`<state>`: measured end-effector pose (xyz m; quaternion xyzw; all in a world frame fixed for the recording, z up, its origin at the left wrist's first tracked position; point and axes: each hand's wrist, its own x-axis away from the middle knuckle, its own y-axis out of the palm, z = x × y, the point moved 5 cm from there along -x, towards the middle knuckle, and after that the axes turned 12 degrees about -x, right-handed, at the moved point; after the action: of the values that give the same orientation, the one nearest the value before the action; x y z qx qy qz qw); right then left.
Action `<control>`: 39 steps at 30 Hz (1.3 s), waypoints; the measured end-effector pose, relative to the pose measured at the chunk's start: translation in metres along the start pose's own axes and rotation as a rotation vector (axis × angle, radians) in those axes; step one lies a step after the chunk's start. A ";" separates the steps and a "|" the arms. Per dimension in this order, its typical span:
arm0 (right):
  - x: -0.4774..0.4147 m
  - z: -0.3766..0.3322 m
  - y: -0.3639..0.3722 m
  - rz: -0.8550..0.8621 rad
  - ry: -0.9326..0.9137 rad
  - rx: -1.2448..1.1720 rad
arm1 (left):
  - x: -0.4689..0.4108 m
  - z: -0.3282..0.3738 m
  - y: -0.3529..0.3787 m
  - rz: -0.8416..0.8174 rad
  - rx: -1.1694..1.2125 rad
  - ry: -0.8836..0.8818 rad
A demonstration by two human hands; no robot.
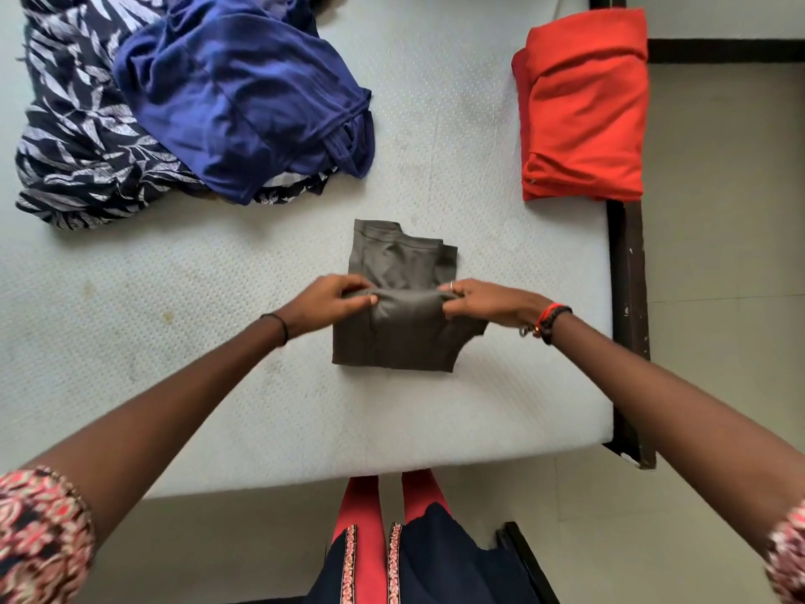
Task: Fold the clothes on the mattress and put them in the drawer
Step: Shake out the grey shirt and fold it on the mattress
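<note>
Fingers (448, 294) of both hands pinch the grey garment's (398, 337) raised fold.

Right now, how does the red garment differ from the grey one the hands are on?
The red garment is fully folded and untouched at the mattress's right edge; the grey garment lies mid-mattress, mid-fold, pinched by the left hand and right hand. The red bundle looks larger and thicker than the grey. Both rest on the mattress.

I see: grey garment (403, 298); blue top (244, 98); navy leaf-print cloth (74, 146); red folded cloth (583, 106); pale mattress (174, 324)
</note>
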<state>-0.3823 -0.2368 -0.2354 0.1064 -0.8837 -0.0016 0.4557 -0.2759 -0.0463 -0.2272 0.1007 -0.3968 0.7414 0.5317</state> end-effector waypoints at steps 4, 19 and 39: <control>-0.028 -0.010 -0.035 0.129 -0.071 -0.006 | -0.039 -0.009 -0.018 0.181 -0.005 -0.081; -0.034 0.001 -0.067 0.865 -0.234 -0.068 | -0.052 -0.033 -0.028 0.545 0.212 -0.351; -0.039 0.019 -0.012 0.627 -0.124 -0.768 | -0.042 -0.025 0.023 0.161 0.721 -0.465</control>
<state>-0.3730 -0.2428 -0.2790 -0.3400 -0.8343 -0.1959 0.3871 -0.2711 -0.0620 -0.2786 0.4129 -0.2285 0.8293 0.2994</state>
